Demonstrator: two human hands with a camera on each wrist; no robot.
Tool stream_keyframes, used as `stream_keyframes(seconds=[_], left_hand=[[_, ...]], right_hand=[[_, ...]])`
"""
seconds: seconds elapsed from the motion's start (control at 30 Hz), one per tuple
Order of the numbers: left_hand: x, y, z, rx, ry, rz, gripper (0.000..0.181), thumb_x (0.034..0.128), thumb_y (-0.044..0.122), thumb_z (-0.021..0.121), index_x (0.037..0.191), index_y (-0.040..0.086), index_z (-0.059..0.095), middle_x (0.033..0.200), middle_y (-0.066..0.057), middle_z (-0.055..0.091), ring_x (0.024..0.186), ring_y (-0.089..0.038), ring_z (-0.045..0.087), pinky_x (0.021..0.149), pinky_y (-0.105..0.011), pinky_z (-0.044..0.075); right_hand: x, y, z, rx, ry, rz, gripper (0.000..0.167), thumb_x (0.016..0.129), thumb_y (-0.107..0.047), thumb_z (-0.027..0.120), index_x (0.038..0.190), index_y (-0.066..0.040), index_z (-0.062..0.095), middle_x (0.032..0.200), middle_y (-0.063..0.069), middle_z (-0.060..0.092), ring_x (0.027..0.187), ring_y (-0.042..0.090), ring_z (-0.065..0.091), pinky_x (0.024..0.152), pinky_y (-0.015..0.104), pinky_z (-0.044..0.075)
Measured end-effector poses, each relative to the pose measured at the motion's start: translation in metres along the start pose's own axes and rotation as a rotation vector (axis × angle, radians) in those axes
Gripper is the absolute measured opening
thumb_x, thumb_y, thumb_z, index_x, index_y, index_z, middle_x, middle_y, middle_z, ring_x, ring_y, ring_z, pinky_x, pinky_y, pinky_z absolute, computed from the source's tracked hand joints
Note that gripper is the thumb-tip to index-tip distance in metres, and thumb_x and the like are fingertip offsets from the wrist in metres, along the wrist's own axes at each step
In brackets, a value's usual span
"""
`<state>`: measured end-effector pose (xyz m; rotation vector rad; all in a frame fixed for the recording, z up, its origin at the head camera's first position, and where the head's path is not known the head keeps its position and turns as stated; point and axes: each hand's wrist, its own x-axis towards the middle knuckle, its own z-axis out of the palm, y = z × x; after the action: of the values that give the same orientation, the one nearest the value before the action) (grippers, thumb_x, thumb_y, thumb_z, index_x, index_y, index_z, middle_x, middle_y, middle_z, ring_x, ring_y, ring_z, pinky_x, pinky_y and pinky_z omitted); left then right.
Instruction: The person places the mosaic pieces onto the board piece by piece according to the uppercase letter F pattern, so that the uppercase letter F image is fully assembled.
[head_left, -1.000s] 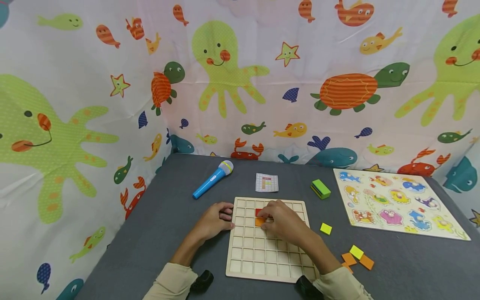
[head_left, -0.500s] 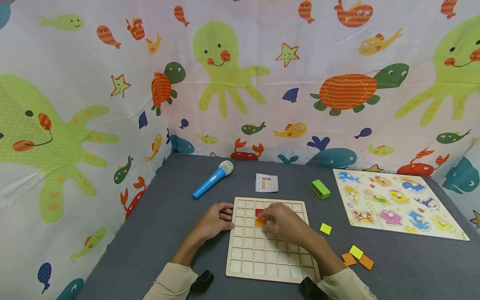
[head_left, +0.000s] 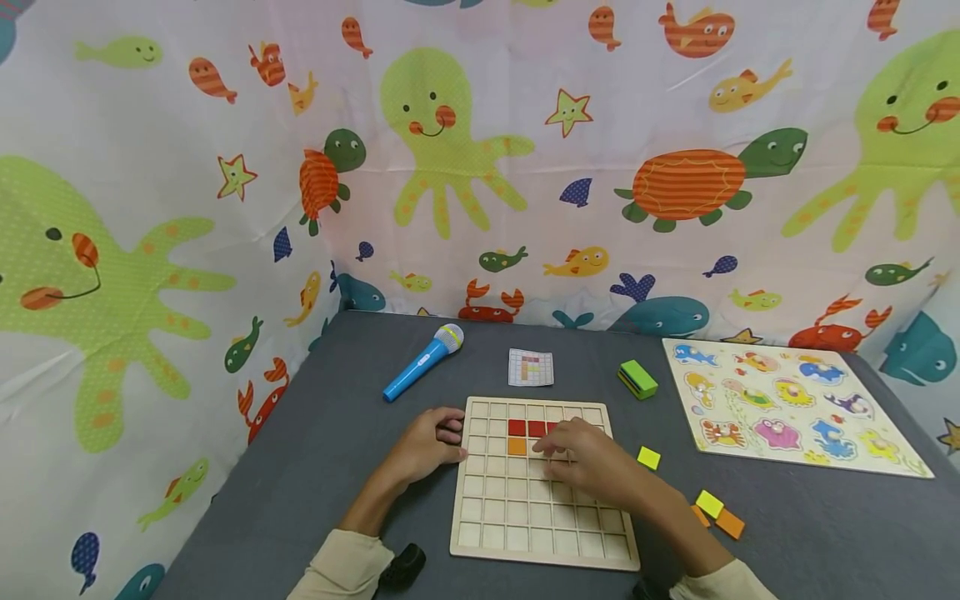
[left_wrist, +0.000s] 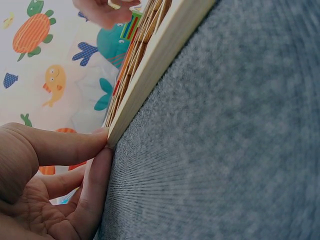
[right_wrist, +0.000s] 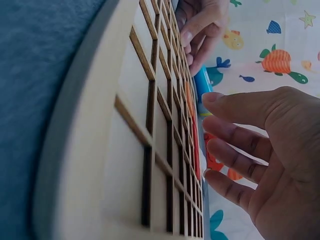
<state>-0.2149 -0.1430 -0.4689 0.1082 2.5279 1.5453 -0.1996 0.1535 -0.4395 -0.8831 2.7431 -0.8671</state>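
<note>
A wooden grid board (head_left: 525,533) lies flat on the dark grey table. Red tiles (head_left: 517,427) sit side by side in an upper row of its cells, the rightmost partly behind my right hand. Below the left red one is an orange tile (head_left: 517,447). At the board's left edge, my left hand (head_left: 426,443) holds the rim; in the left wrist view, thumb and forefinger (left_wrist: 97,160) pinch it. My right hand (head_left: 592,462) hovers over the upper right cells. Its fingers are loosely bent and apart, with nothing between them in the right wrist view.
Right of the board lie yellow tiles (head_left: 648,457) and orange tiles (head_left: 730,523). Behind it are a printed pattern card (head_left: 531,367), a blue toy microphone (head_left: 423,364) and a green-topped tile stack (head_left: 637,379). A sea-animal puzzle board (head_left: 795,408) lies far right; a patterned cloth hangs behind.
My right hand has drawn back slightly to the right and let go at the board, uncovering more red tiles and the whole orange tile. My left hand stays on the rim.
</note>
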Motion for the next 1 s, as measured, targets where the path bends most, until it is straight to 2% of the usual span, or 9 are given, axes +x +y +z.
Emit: stream_keyframes(seconds=[0.23,0.37,0.57,0.73,1.0], left_hand=[[0.0,0.0,0.0,-0.007,-0.001,-0.007,0.06,0.0839,0.0,0.085,0.139,0.001,0.064,0.121,-0.011,0.063,0.107,-0.021,0.067,0.091,-0.04,0.058],[0.001,0.0,0.0,-0.004,-0.001,-0.005,0.059,0.0842,0.0,0.085,0.139,0.001,0.064,0.121,-0.011,0.063,0.107,-0.02,0.067,0.091,-0.04,0.058],[0.001,-0.001,0.0,-0.004,-0.001,0.002,0.059,0.0836,-0.001,0.085,0.139,0.0,0.064,0.121,-0.012,0.063,0.107,-0.021,0.068,0.091,-0.04,0.058],[0.001,-0.001,0.001,-0.005,0.003,-0.001,0.059,0.0836,-0.001,0.085,0.139,0.001,0.064,0.12,-0.011,0.063,0.106,-0.02,0.067,0.09,-0.039,0.058],[0.0,-0.001,0.0,-0.008,0.002,-0.006,0.059,0.0835,-0.001,0.085,0.139,0.001,0.064,0.121,-0.011,0.063,0.106,-0.02,0.067,0.09,-0.039,0.058]], right_hand=[[-0.018,0.008,-0.008,-0.047,0.041,-0.016,0.022,0.097,-0.018,0.078,0.118,-0.015,0.078,0.107,-0.008,0.071,0.105,0.015,0.062,0.091,0.038,0.057],[-0.03,0.012,-0.014,-0.054,0.037,0.003,0.022,0.097,-0.021,0.077,0.119,-0.017,0.078,0.11,-0.01,0.07,0.106,0.013,0.062,0.091,0.038,0.057],[-0.049,0.021,-0.025,-0.008,0.037,0.051,0.025,0.1,-0.027,0.076,0.123,-0.02,0.076,0.116,-0.01,0.068,0.108,0.013,0.061,0.09,0.037,0.057],[-0.062,0.03,-0.033,-0.019,0.067,0.085,0.027,0.098,-0.028,0.078,0.123,-0.019,0.076,0.115,-0.01,0.068,0.106,0.015,0.063,0.087,0.039,0.057],[-0.082,0.042,-0.049,-0.009,0.056,0.192,0.032,0.095,-0.03,0.081,0.126,-0.021,0.075,0.113,-0.01,0.068,0.105,0.016,0.063,0.088,0.041,0.058]])
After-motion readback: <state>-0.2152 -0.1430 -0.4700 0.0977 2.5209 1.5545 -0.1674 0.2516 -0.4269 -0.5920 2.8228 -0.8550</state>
